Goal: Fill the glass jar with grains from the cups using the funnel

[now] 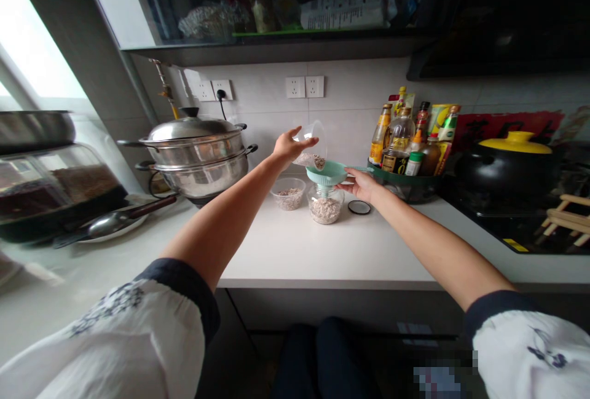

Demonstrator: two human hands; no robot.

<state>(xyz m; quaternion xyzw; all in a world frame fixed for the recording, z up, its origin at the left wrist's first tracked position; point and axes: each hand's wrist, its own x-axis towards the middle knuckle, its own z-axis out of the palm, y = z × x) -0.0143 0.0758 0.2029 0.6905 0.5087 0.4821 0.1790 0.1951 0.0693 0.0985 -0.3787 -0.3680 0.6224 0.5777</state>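
My left hand [291,146] is closed on a clear plastic bowl [317,134], tilted to the right with some grain-like flakes inside. The bowl's lower rim is at the edge of a mint-green funnel [328,174]. Under the funnel a clear glass jar [325,205] stands on the counter, partly filled with pale flakes. My right hand [359,184] grips the funnel at its right side; some fingers are hidden behind the funnel and jar. Left of the jar sits another clear plastic tub [289,193] with similar flakes. A round dark-rimmed lid [359,207] lies to its right.
A steel steamer pot [198,153] stands on the left, near a ladle [115,222] on a plate. At the back right, sauce bottles [401,141] crowd a dark tray. A black pot with a yellow lid [515,142] sits on the stove. Cabinets [276,48] overhang the counter.
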